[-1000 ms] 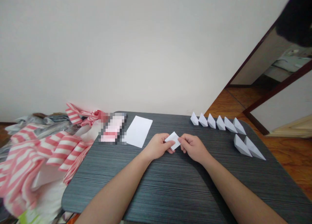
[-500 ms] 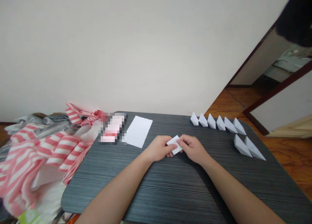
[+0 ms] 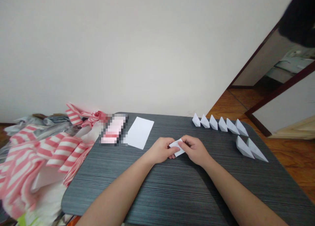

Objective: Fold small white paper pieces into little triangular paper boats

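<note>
Tabletop: we see a dark, finely grained table (image 3: 157, 193) with rounded corners.
Ten o'clock: a pixelated item (image 3: 114, 129), pink and white (we cannot tell what it is).
Eleven o'clock: white paper (image 3: 140, 133) lying flat, just beside that item.
One o'clock: we count six pointed paper shapes (image 3: 213, 122) in a row.
Two o'clock: another pair (image 3: 244, 148), side by side.

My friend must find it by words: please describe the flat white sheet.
On the dark table, look past the left hand. The white sheet lies there, right of the pixelated patch. Unlike the small held paper and pointed shapes, it lies flat, untouched.
</note>
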`<action>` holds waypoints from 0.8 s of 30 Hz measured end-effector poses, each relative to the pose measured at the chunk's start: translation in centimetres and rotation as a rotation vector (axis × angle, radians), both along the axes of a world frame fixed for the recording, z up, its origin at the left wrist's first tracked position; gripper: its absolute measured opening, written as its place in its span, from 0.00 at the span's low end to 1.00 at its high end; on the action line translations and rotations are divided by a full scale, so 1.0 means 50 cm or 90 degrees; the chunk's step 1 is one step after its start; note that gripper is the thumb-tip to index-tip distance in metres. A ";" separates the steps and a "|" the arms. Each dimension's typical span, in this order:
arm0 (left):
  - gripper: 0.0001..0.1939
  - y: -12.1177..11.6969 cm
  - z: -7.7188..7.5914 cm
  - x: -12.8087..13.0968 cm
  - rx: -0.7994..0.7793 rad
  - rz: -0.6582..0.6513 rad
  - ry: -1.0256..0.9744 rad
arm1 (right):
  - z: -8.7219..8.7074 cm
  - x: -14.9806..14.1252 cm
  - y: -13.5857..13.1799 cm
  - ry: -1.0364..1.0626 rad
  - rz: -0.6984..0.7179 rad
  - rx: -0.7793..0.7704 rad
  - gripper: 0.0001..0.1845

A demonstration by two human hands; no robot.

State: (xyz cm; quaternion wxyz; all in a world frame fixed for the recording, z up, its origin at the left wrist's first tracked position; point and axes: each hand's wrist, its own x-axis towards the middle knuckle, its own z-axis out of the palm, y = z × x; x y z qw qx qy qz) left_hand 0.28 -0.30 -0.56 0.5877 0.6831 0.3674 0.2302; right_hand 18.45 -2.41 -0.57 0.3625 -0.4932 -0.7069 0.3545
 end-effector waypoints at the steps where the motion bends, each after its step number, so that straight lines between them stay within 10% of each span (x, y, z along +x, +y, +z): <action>1: 0.13 0.000 0.000 -0.001 0.003 -0.003 0.002 | -0.002 0.001 0.001 0.005 0.004 -0.001 0.10; 24: 0.10 -0.001 0.001 0.000 0.052 -0.029 0.033 | 0.005 0.002 0.005 -0.012 -0.021 0.011 0.13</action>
